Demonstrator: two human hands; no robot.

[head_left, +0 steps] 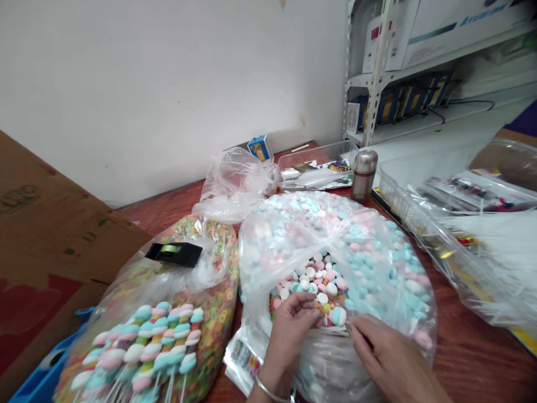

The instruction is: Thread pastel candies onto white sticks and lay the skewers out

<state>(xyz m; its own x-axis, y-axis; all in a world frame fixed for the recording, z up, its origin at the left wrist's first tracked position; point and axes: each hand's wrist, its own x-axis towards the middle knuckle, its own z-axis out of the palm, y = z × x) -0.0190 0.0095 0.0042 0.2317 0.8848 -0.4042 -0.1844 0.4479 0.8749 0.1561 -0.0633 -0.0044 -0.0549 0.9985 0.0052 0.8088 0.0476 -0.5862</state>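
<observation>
The table (465, 352) has a dark red, wood-like top. The big bag (377, 263) of pink, blue and white sweets lies on it, under and beyond both the left hand (291, 333) and the right hand (386, 350). To the left of the left hand, the ring bag (218, 302) lies just beside the big bag. Farther beyond the hands are a crumpled bag (239, 187), a clear tray (312, 158) and an upright bottle (364, 176). To the right of the right hand stands a clear box (413, 221).
</observation>
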